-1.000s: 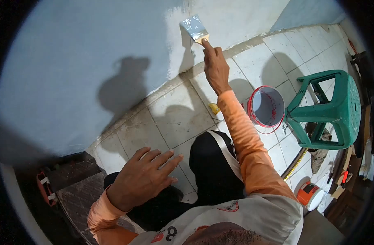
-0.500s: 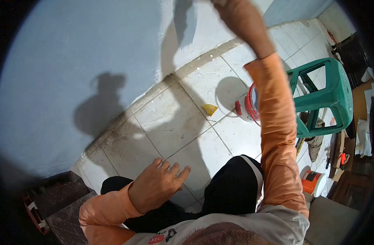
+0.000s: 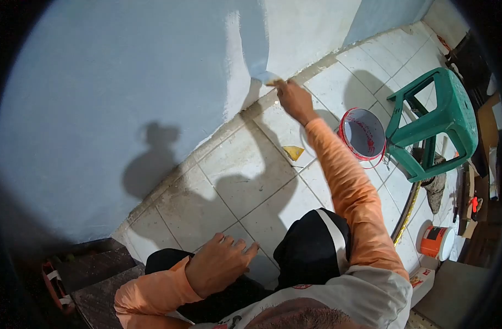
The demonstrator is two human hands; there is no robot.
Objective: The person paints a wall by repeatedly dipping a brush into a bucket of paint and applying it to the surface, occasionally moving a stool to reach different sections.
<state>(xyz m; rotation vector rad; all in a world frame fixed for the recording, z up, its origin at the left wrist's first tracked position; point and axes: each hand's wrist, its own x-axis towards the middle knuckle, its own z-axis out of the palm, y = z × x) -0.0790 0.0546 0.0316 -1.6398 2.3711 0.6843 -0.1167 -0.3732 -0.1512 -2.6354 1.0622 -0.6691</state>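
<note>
Gripping flat blue-coated paintbrush (image 3: 267, 77) against pale blue wall (image 3: 125, 82): right hand (image 3: 294, 100), 12 o'clock. Left hand (image 3: 221, 264) open on black-trousered thigh (image 3: 218, 299), 6 o'clock.

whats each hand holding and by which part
The right hand holds a paintbrush by its handle, bristles on the wall. The left hand holds nothing; it rests open on the leg.

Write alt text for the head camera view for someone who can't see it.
Seen from above, a crouching person's right hand presses a paintbrush to the foot of a pale blue wall, by the tiled floor. The left hand rests open on a dark-trousered leg. A red-rimmed paint bucket and a green stool stand to the right.
</note>
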